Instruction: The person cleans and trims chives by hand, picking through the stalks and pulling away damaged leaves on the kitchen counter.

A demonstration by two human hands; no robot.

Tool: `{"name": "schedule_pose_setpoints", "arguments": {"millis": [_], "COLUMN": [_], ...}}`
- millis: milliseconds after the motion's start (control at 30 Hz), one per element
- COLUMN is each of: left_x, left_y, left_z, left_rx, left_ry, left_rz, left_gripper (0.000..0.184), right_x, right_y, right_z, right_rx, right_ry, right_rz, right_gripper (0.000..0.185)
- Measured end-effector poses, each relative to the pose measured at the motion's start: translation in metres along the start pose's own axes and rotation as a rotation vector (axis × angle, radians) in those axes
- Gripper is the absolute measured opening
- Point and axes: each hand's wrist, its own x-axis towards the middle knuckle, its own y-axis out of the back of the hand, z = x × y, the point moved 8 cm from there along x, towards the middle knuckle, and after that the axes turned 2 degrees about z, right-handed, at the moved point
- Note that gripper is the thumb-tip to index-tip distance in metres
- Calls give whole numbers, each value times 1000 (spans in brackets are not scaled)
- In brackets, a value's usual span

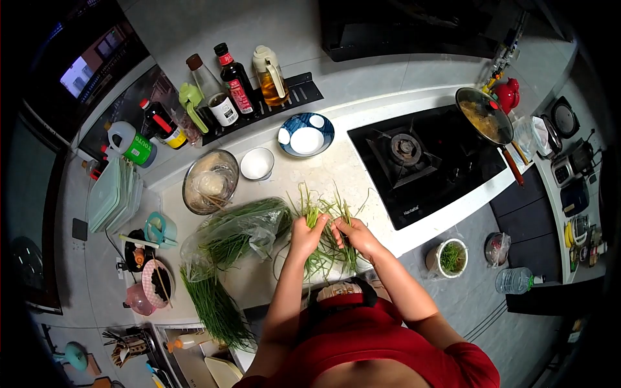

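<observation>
My left hand (306,237) is closed around a small bunch of chives (312,208), whose pale ends stick up past the fingers. Close beside it, my right hand (354,235) grips more chives (345,205). Stalks hang down below both hands over the counter's front edge. Just left of my left hand lies a clear plastic bag (262,240) with green chives inside. A long dark-green bundle of chives (217,310) stretches from the bag toward the front edge. A pale round rim under the stalks is mostly hidden.
Behind the hands stand a blue-patterned bowl (284,137), a white bowl (257,164) and a metal bowl with dough (187,194). A black gas stove (381,187) is on the right, with a lidded pan (484,116). A lined bin (435,260) stands on the floor.
</observation>
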Motion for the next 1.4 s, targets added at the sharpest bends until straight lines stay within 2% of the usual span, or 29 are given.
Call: {"name": "schedule_pose_setpoints", "arguments": {"millis": [33, 167, 267, 367, 500, 600, 733, 800, 867, 967, 1067, 1200, 1233, 1267, 1333, 1400], "left_x": [0, -4, -2, 5, -1, 0, 3, 2, 2, 9, 10, 4, 1, 0, -5, -4], "left_y": [1, 31, 51, 51, 22, 22, 41, 56, 67, 57, 45, 29, 19, 7, -15, -6], "left_z": [0, 13, 18, 6, 21, 11, 14, 11, 13, -6, -23, -23, -16, -8, -3, -1], "left_rx": [27, 115, 221, 208, -48, 83, 199, 146, 294, 490, 750, 49, 69, -19, -280, -207], "left_ry": [-11, -110, -78, -42, -73, -33, -146, -132, -138, 122, -105, 98, 155, 43, 115, 110], "left_rz": [9, 322, 378, 287, 140, 127, 382, 492, 547, 264, 259, 227, 154, 103, -63, 105], "left_gripper": [20, 27, 25, 21, 17, 24, 22, 26, 27, 28, 33, 30, 29, 25, 24, 26], "right_x": [-1, -7, -10, -7, -8, -7, -9, -10, -10, -10, -9, -3, -1, 0, -1, -3], "right_y": [-1, -3, -1, 2, -1, 1, 2, 4, 6, 9, 10, 12, 12, 11, 3, 3], "right_z": [-1, -7, -6, -1, 0, 1, 0, -1, 2, 2, 1, 9, 12, 13, 10, 9], "right_rx": [-2, 14, 40, 54, 55, 38, 34, 30, 32, 39, 16, -17, -27, -38, -52, -65], "right_ry": [-5, -30, -32, -27, -65, -63, -65, -62, -57, -91, -123, -115, -117, -118, -152, -158], "right_rz": [-12, -76, -92, -77, -56, -55, -59, -69, -89, -6, 50, 27, 15, 2, -17, -15], "right_gripper": [23, 23, 23, 23, 22, 21, 21, 21, 22, 24, 26, 28, 29, 29, 30, 31]}}
